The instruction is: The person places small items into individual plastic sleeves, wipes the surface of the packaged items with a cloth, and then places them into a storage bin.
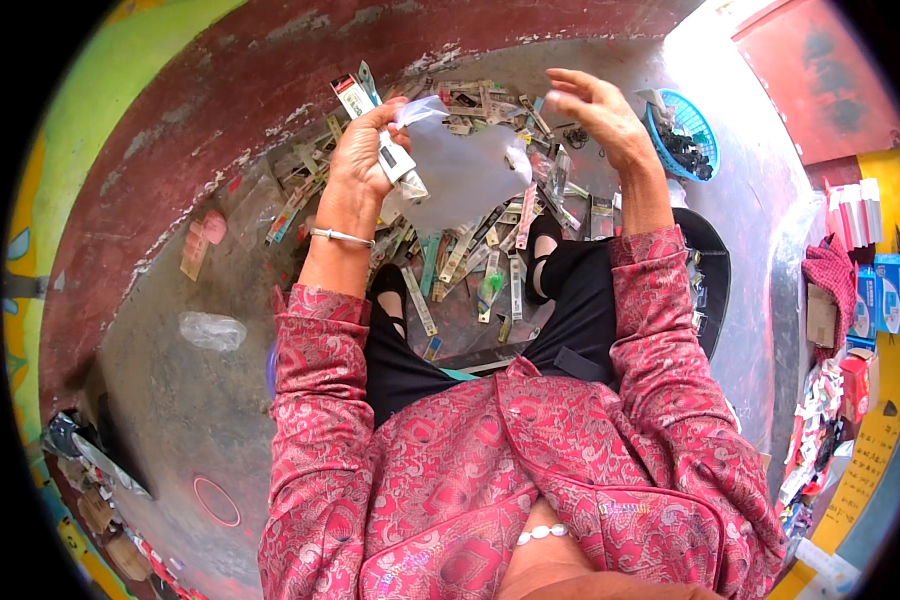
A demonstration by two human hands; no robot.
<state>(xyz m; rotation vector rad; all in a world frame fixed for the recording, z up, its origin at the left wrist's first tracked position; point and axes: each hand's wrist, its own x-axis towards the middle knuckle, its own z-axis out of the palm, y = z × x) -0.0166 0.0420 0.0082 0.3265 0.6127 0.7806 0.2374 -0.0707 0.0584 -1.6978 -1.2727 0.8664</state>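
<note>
My left hand [358,160] is closed round a narrow white package [353,97] with dark and red print; its lower end sticks out below the fingers. A thin, cloudy plastic bag [460,180] hangs from the same hand and spreads to the right. To the right of the bag, my right hand [610,125] is raised with its fingers apart and nothing in it. Beneath both hands, a heap of narrow strip-shaped packages [457,258] lies on the floor round my feet, partly hidden by the bag.
A blue plastic basket [707,118] with black pieces stands at the upper right. A crumpled clear bag [213,331] and a pinkish package [194,252] lie on the floor at left. Blue boxes [895,293] and a red checked cloth [832,283] line the right wall.
</note>
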